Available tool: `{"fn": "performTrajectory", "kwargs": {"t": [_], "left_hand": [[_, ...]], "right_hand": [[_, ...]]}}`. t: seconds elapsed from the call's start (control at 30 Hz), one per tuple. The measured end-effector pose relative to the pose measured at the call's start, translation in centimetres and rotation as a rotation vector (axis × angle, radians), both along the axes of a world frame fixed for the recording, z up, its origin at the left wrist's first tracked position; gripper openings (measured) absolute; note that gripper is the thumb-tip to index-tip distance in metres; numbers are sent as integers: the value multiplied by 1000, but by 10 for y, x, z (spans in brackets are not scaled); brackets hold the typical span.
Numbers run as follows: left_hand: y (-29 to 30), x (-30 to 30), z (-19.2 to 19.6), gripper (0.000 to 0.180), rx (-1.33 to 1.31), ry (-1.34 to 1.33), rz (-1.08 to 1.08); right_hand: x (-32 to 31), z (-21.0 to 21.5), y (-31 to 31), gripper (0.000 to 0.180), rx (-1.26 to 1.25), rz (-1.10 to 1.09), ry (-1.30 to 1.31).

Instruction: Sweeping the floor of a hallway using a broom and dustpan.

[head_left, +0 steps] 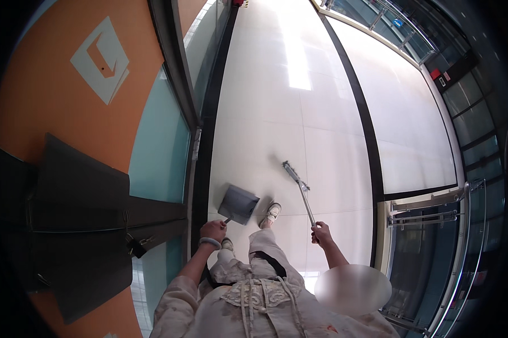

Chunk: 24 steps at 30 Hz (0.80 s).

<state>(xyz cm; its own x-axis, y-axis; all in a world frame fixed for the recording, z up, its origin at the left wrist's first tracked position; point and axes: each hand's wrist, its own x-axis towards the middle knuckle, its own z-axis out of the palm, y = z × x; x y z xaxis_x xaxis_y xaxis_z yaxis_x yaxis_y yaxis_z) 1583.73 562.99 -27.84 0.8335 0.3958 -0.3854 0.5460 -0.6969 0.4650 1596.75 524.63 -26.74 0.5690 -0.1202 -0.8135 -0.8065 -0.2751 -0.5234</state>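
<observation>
Left hand [213,230]: clenched around the handle of a grey dustpan [239,204], which is held low over the pale tiled floor [265,101], just beside a white shoe [272,213]. Right hand [321,231]: clasped on the metal shaft of a broom [300,190]; its head, somewhat blurred, appears to touch the floor.

Open tiled floor [276,101] ahead, glass wall [161,141] close on left, metal railing [434,214] on right.
</observation>
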Motion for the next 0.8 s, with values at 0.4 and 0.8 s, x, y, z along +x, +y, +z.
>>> {"fn": "performTrajectory", "kwargs": {"t": [0.4,0.8], "left_hand": [[-89,165,-9,15,3,148,-71],[-129,215,-5,16,30,159,-16]], "right_hand": [[102,-47,14,28,-281,845,125],[234,0,-64,43,-127,507,21]]}}
